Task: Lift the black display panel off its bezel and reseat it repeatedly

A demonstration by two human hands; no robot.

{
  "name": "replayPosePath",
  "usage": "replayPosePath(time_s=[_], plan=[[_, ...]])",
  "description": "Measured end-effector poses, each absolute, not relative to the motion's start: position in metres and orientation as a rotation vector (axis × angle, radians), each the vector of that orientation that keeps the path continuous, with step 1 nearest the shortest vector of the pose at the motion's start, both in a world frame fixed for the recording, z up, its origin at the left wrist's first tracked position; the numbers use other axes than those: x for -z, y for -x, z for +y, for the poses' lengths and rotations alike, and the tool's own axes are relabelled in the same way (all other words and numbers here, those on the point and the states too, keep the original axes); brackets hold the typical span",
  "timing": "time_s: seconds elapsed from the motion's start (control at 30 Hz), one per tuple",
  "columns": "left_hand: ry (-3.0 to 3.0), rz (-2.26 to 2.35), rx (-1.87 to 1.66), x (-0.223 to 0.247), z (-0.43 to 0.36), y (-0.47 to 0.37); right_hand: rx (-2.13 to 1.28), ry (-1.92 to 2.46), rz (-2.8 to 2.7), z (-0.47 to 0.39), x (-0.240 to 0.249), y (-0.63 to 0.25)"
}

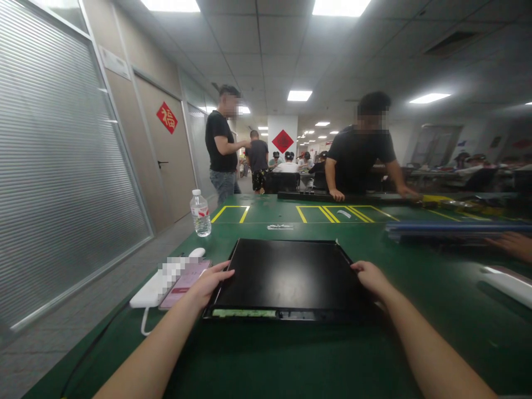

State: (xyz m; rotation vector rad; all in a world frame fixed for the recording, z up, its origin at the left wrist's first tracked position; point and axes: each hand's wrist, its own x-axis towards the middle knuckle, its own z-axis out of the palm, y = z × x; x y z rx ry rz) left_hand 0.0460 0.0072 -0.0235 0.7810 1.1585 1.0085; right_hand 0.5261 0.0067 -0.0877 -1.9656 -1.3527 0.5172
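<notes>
A flat black display panel (pixel 291 271) lies screen side up between my hands, low over or on the green table; I cannot tell whether it touches. A strip of green circuit board (pixel 244 313) shows along its near edge. My left hand (pixel 211 281) grips the panel's left edge, thumb on top and fingers partly under the rim. On the opposite edge my right hand (pixel 369 277) pinches the panel near its far right part. Beside my left hand lie a phone with a pinkish screen (pixel 183 287) and a white power bank (pixel 152 285) with a cable.
The green table (pixel 291 360) carries yellow tape outlines (pixel 233 207). A water bottle (pixel 200 213) stands at the left edge. Across the table a person in black (pixel 361 155) leans over a long dark bar (pixel 307 197). A co-worker's hand (pixel 513 244) is at right, by a blurred long bluish piece (pixel 449 228).
</notes>
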Motion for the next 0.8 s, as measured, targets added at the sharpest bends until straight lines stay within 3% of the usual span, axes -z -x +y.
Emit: replayPosePath(time_s=[0.8], plan=[[-0.887,1.053,-1.174,0.026,0.006,-0.043,-0.441,2.052,-1.434,0.001,0.078,-0.518]])
